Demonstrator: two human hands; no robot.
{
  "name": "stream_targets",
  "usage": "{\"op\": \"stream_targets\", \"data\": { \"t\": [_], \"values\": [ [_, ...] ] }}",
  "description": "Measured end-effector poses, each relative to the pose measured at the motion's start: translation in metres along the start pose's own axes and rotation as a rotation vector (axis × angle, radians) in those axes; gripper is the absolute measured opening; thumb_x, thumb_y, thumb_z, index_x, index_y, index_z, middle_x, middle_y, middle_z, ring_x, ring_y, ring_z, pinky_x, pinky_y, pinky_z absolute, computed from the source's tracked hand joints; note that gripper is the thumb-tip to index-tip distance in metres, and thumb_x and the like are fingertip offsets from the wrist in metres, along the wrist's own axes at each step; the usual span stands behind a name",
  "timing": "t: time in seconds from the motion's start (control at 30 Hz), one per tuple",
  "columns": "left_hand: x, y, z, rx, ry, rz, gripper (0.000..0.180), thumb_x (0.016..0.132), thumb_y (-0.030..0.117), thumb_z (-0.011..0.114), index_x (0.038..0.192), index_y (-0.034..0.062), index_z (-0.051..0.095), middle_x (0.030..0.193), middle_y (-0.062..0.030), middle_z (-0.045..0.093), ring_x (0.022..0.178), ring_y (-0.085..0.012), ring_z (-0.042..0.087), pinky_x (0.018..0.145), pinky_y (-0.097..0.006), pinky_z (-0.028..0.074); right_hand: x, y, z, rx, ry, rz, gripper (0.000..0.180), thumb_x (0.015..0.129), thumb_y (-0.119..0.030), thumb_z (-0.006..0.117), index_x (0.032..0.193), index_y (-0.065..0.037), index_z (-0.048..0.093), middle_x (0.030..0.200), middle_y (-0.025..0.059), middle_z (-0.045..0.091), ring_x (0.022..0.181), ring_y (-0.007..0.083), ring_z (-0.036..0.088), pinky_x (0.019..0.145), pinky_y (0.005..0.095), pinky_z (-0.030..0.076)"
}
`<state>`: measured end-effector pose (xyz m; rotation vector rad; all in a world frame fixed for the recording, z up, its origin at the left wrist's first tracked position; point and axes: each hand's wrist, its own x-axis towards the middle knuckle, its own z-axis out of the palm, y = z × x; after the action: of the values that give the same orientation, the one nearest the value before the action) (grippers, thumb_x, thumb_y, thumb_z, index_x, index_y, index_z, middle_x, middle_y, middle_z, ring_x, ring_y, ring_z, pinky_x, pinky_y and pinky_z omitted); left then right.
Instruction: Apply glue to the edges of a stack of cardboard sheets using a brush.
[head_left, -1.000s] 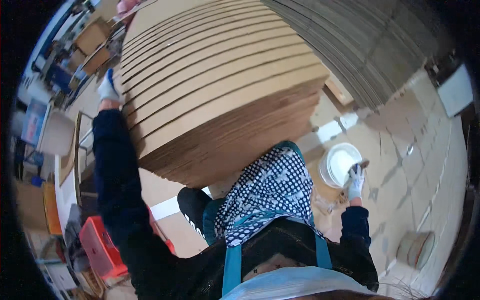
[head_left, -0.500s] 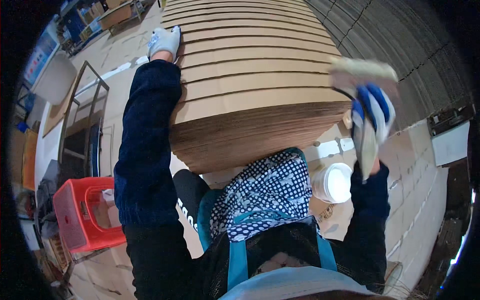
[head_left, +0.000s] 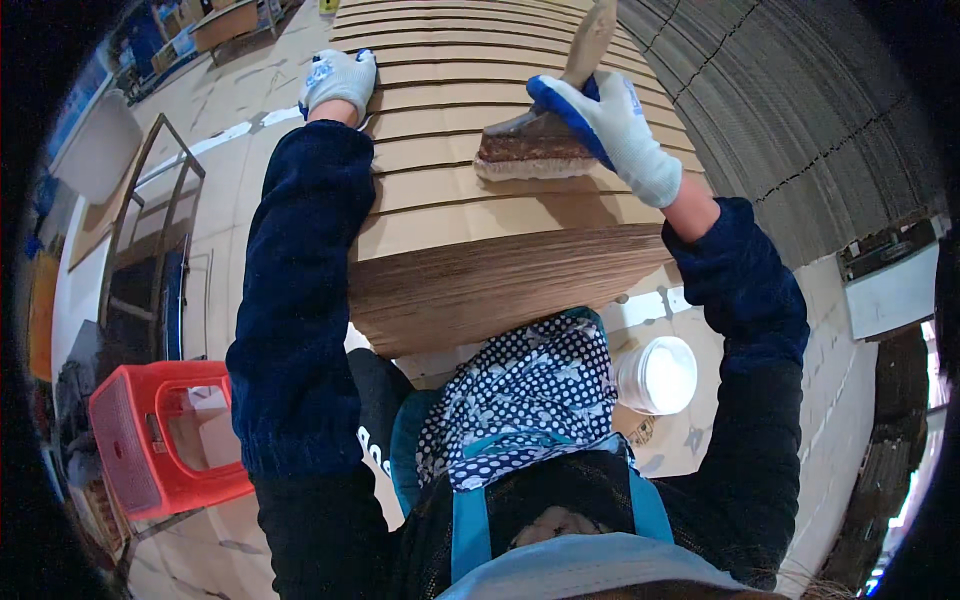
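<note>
A tall stack of brown cardboard sheets (head_left: 440,215) stands in front of me, its upper sheets fanned into overlapping strips. My right hand (head_left: 625,130), in a white and blue glove, grips a wide flat brush (head_left: 535,140) near where the handle meets the head. The brush handle tilts up and away, and its pale bristles are at the upper strips near the front of the stack. At the stack's left edge is my left hand (head_left: 340,82), also gloved, with its fingers curled over the side of the sheets.
An open white bucket (head_left: 658,376) with white contents stands on the floor right of my lap. To the left are a red plastic stool (head_left: 135,440) and a metal frame (head_left: 160,225). Grey corrugated layers (head_left: 790,110) rise close along the stack's right side.
My right hand has swung left from beside the stack, bringing the brush over the cardboard with its bristles turned down. My left hand stays at the left edge.
</note>
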<state>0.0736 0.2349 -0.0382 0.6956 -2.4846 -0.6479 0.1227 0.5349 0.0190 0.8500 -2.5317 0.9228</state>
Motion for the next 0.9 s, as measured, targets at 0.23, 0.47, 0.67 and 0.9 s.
{"op": "stream_targets", "data": {
  "t": [0.23,0.47,0.67,0.9],
  "values": [
    [0.003,-0.006,0.002,0.027,-0.002,0.012,0.061,0.081,0.047,0.048,0.114,-0.0039,0.051,0.113,-0.0234,0.055,0.104,-0.0359,0.055,0.088,-0.041,0.044,-0.003,0.006,0.001,0.129,-0.131,-0.042,0.05,0.08,-0.045,0.06,0.079,0.004,0.064,0.062,0.0128,0.059,0.055,0.0216,0.056,0.057,0.0323,0.045],
    [-0.002,0.008,-0.004,0.082,-0.033,0.032,0.06,0.081,0.047,0.048,0.114,-0.0028,0.052,0.112,-0.022,0.056,0.103,-0.0353,0.055,0.087,-0.041,0.044,0.115,0.033,0.009,-0.104,0.269,-0.296,0.045,0.08,-0.04,0.063,0.09,0.004,0.062,0.074,0.0119,0.063,0.063,0.0181,0.06,0.059,0.032,0.047],
    [-0.004,0.004,-0.002,0.076,0.051,0.016,0.062,0.079,0.048,0.052,0.107,-0.0067,0.055,0.103,-0.0261,0.058,0.099,-0.039,0.056,0.086,-0.041,0.044,0.113,0.051,0.039,-0.109,0.101,-0.086,0.051,0.078,-0.046,0.059,0.089,0.004,0.061,0.074,0.0199,0.059,0.077,0.0319,0.059,0.07,0.0392,0.045],
    [-0.003,-0.005,0.0,0.114,-0.046,0.079,0.061,0.081,0.046,0.048,0.123,0.003,0.044,0.125,-0.0209,0.043,0.116,-0.0369,0.041,0.093,-0.047,0.035,0.028,0.007,0.01,0.14,-0.326,-0.071,0.05,0.078,-0.045,0.06,0.085,0.005,0.063,0.077,0.0211,0.061,0.078,0.0316,0.059,0.072,0.0394,0.045]
  ]
}}
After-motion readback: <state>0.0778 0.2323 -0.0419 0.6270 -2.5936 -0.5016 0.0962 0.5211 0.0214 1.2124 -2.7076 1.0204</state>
